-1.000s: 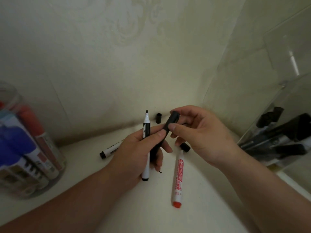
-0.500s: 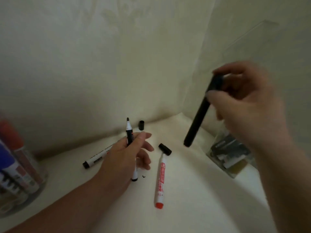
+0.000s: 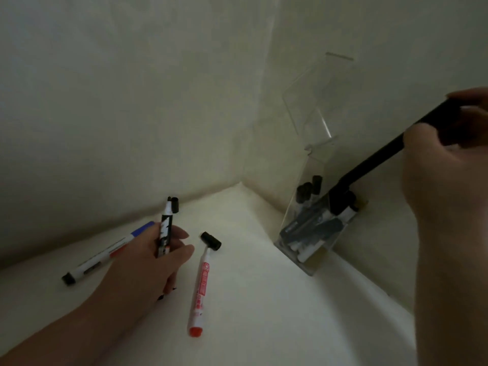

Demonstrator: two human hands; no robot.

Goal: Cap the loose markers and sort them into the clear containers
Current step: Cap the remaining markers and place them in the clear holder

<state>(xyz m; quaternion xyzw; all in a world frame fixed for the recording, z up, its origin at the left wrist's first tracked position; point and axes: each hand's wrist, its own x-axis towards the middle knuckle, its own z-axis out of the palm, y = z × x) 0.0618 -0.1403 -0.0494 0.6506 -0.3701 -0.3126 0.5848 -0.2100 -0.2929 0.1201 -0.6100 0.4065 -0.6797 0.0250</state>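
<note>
right hand [image 3: 443, 180] clamped on black marker [image 3: 375, 165] — lower end apparently inside clear container [image 3: 314, 180] | left hand [image 3: 148, 265] gripped uncapped marker [image 3: 166, 228] upright | judged: follow the container's tilt, let go only once it rested among stored markers [image 3: 311, 231]

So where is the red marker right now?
Head view, lower centre: the red marker lies on the white surface just right of the left hand, a black cap at its far tip, the clear container further right.
</note>
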